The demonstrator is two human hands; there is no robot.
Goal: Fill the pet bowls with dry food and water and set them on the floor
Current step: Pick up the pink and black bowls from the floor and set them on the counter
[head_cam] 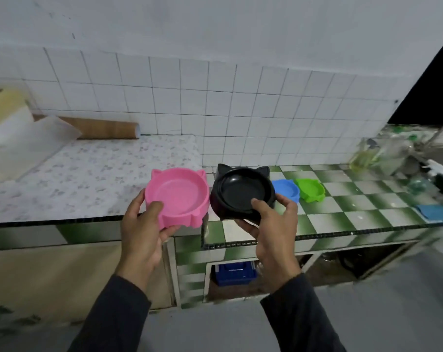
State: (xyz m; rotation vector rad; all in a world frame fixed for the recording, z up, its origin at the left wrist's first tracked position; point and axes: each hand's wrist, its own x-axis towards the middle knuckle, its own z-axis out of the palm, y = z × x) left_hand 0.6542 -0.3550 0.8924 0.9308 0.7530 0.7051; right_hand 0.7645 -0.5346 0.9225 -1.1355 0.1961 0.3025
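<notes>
Two cat-eared pet bowls held up over the counter's front edge.

The left hand (141,224) grips the pink bowl (177,196), thumb inside its rim; the right hand (271,224) grips the black bowl (242,193) likewise. Both are empty. A blue bowl (286,189) and a green bowl (310,189) sit side by side on the checkered counter (355,204), behind the black one.

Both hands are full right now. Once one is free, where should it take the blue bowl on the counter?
Probably the blue bowl by its near rim, coming from the counter's front edge, thumb inside, fingers under the outer wall. The green bowl crowds its right side, and the black bowl in the right hand overlaps its left in view.
</notes>
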